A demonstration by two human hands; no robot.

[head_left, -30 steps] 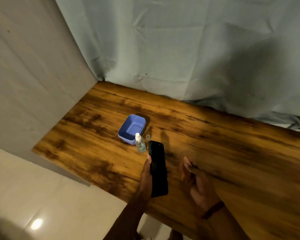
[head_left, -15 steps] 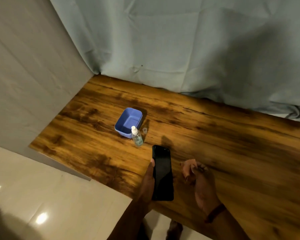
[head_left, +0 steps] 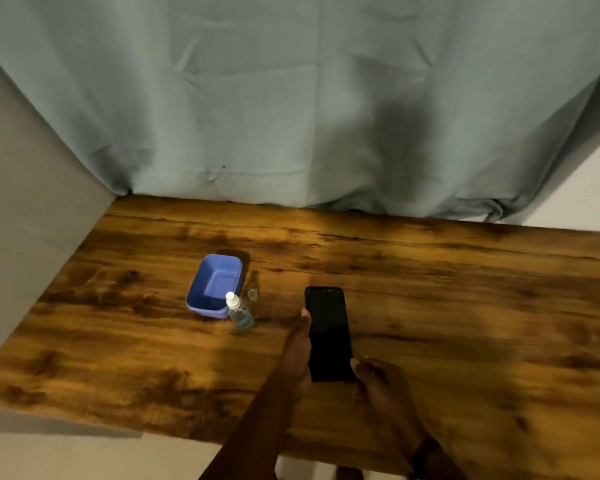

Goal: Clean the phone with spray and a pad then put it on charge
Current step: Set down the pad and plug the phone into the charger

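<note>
Two hands: both were on the phone, held above the wooden table.
Left hand: gripped its left edge, thumb along the side.
Right hand: fingertips touched its lower right corner.
Spray bottle: stood upright just beside the blue tub, left of the phone.
Clear cap: lay by the bottle.

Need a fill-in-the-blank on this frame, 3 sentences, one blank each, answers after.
1. The phone is gripped along its edge by the ____ hand.
2. The spray bottle stands beside a tub coloured ____.
3. The bottle's clear cap is ____ the bottle, standing on the table.

Answers: left; blue; off
</note>
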